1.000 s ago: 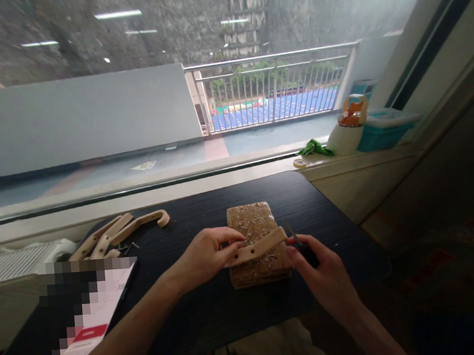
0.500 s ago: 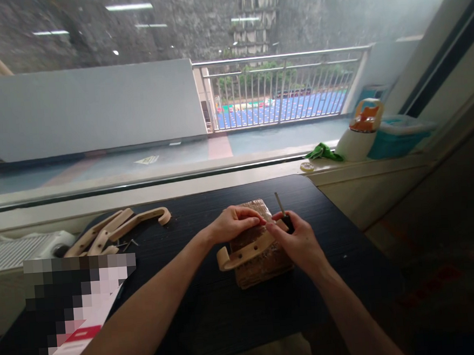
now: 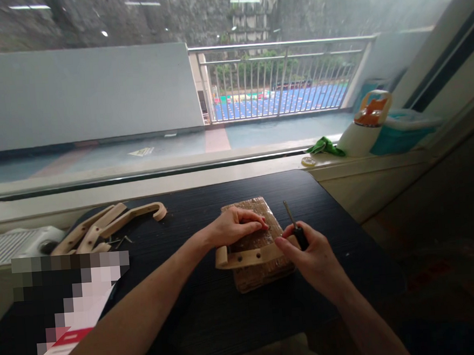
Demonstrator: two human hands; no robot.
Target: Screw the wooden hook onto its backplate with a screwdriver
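Note:
My right hand [image 3: 317, 253] is wrapped round the black handle of a screwdriver [image 3: 301, 238], its thin metal shaft pointing up and away. The same thumb and fingertips grip the right end of a pale curved wooden piece [image 3: 248, 257] with two dark holes and a hooked left end. Under it lies a block of layered brown cardboard [image 3: 264, 277]. Above the cardboard, on the far side of the wooden piece, my left hand [image 3: 237, 225] has its fingers closed with the tips together. Whatever is between those fingertips is too small to make out.
Several more curved wooden pieces [image 3: 102, 227] lie at the table's left, beside small metal hex keys [image 3: 123, 241]. A pink-white paper [image 3: 82, 323] is near my left forearm. On the sill stand a white-and-orange bottle [image 3: 361, 131], a green cloth [image 3: 326, 146] and a teal box [image 3: 400, 133].
My hands have drawn apart. My right hand has moved right and slightly down with the screwdriver, and the wooden piece has swung to lie more level. The view has tilted slightly downward.

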